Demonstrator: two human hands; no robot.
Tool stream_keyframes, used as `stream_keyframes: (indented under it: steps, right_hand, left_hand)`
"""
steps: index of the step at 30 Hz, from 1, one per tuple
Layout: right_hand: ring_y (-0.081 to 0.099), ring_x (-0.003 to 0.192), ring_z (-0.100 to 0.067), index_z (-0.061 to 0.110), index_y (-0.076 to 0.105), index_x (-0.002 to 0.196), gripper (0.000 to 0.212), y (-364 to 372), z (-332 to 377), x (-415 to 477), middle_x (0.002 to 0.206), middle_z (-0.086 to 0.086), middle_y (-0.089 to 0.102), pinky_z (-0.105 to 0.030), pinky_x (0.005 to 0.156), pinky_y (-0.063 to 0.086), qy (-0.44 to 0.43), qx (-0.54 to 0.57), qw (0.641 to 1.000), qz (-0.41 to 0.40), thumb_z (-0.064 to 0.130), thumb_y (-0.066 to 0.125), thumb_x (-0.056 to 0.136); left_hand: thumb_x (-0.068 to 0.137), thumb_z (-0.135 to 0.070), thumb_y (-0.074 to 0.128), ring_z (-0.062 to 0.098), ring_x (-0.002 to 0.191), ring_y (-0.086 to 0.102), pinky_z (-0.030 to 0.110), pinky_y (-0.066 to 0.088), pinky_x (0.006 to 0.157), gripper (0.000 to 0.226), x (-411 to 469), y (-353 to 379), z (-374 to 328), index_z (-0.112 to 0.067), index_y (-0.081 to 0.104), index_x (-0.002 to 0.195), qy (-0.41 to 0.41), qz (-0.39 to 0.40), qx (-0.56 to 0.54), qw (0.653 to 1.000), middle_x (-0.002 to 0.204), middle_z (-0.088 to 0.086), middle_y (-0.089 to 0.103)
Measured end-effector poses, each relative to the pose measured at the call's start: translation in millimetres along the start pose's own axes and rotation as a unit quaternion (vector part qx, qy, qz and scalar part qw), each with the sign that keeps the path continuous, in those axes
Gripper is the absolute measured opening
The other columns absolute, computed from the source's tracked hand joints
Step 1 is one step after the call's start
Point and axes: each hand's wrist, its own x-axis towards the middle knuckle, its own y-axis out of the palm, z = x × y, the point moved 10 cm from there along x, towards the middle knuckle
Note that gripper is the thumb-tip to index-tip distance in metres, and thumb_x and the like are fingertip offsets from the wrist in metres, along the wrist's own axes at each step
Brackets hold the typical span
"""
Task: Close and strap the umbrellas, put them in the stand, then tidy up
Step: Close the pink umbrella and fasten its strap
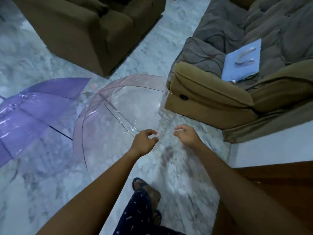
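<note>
Reaching toward the clear pink-tinted umbrella [118, 112], open on the marble floor [177, 184], I had both hands apart, fingers loosely curled, holding nothing I could see. The canopy lay at eleven o'clock from the left hand [146, 141], crown pointing away along that line, rim nearest that hand; blur left it unclear whether the fingertips touched the rim. The right hand [186, 136] hovered at three o'clock of the left, farther off. The purple umbrella [33, 112] lay open at nine o'clock, well apart.
</note>
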Motion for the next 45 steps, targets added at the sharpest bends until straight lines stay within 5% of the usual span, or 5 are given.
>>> stream_keyframes:
  steps: [7, 20, 28, 40, 45]
  right_hand:
    - [0.058, 0.095, -0.018, 0.013, 0.069, 0.114, 0.022, 0.5, 14.4, 132.0, 0.109, -0.003, 0.062, -0.034, 0.085, 0.049, -0.009, -0.083, 0.993, 0.084, 0.018, 0.066, 0.093]
    - [0.054, 0.05, 0.004, 0.018, 0.071, 0.097, 0.009, 195.1, -107.9, 411.2, 0.08, 0.004, 0.062, -0.007, 0.038, 0.035, -0.065, -0.232, 0.926, 0.291, 0.011, 0.065, 0.095]
    - [0.045, 0.134, -0.034, -0.003, 0.044, 0.146, 0.042, 353.6, -112.0, 479.6, 0.149, -0.019, 0.047, -0.041, 0.097, 0.041, -0.133, -0.256, 0.883, 0.37, 0.013, 0.039, 0.108]
    - [0.059, 0.081, 0.004, 0.007, 0.066, 0.122, 0.024, 377.5, -17.7, 418.8, 0.117, -0.009, 0.072, -0.016, 0.076, 0.042, -0.236, -0.187, 0.865, 0.402, 0.009, 0.053, 0.103]
    - [0.057, 0.079, 0.003, 0.005, 0.067, 0.12, 0.023, 304.6, 18.3, 322.9, 0.107, -0.004, 0.073, -0.027, 0.09, 0.041, -0.192, -0.181, 0.869, 0.419, 0.014, 0.055, 0.103]
  left_hand:
    - [0.095, -0.028, 0.062, 0.022, 0.128, 0.055, 0.026, 0.038, 0.101, 0.03, 92.7, 65.2, 43.6, -0.016, 0.068, 0.122, -0.114, -0.016, -0.107, 0.987, 0.136, 0.007, 0.062]
    - [0.096, -0.03, 0.062, 0.025, 0.111, 0.064, 0.032, 0.048, 0.094, 0.024, 304.5, 122.4, 284.4, -0.018, 0.071, 0.115, -0.251, -0.272, -0.254, 0.894, 0.121, 0.005, 0.07]
    - [0.103, -0.017, 0.049, 0.021, 0.136, 0.045, 0.024, 0.034, 0.097, 0.043, 427.7, 105.8, 410.6, -0.013, 0.047, 0.145, -0.212, -0.31, -0.281, 0.883, 0.151, 0.007, 0.046]
    - [0.106, -0.028, 0.041, 0.027, 0.072, 0.065, 0.029, 0.056, 0.068, 0.024, 370.8, 81.0, 328.6, -0.011, 0.058, 0.102, -0.151, -0.307, -0.413, 0.844, 0.075, 0.009, 0.051]
    - [0.105, -0.019, 0.041, 0.013, 0.052, 0.033, 0.025, 0.033, 0.05, 0.022, 261.3, 67.7, 232.9, -0.016, 0.062, 0.105, -0.155, -0.375, -0.43, 0.806, 0.067, 0.001, 0.038]
